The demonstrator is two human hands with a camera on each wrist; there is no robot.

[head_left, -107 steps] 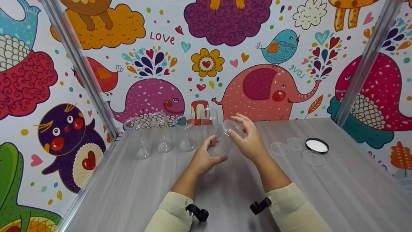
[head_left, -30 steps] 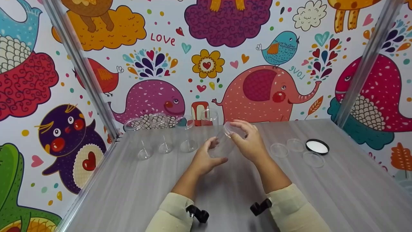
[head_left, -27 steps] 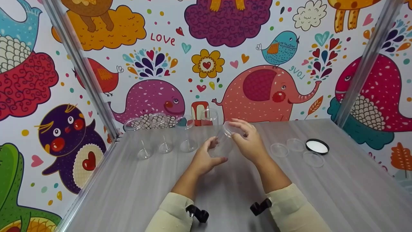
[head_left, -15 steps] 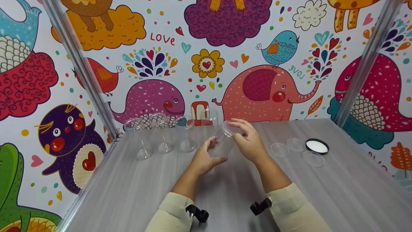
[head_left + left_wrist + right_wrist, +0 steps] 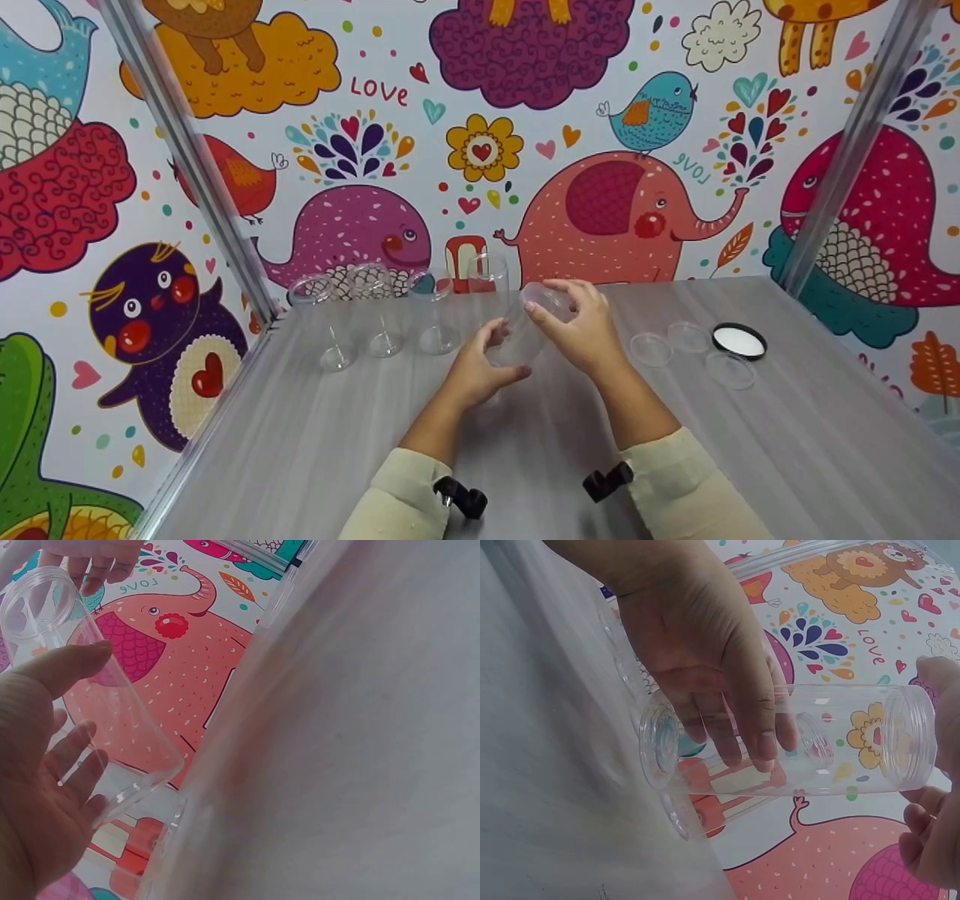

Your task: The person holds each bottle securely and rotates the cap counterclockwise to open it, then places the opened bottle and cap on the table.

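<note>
My left hand (image 5: 480,367) grips the body of a clear plastic jar (image 5: 519,341), thumb on one side and fingers on the other. The jar tilts above the table, its top leaning toward the right hand. At that top end my right hand (image 5: 583,334) holds a round clear lid (image 5: 544,298) by its edge between thumb and fingers. The right wrist view shows the jar (image 5: 810,739) lying across the picture with its ridged end (image 5: 911,736) at the right fingers; nothing shows inside it. The left wrist view shows the left thumb and fingers around the jar (image 5: 131,716).
Several clear jars (image 5: 433,315) stand in a row at the back left of the grey table (image 5: 337,465). At right lie three clear lids (image 5: 651,349) and a black-rimmed lid with a white face (image 5: 739,341). A patterned wall (image 5: 480,82) closes the back.
The right thumb and fingers have shifted round the lid's edge, and the thumb now lies across its near side. The left hand and jar stay nearly still.
</note>
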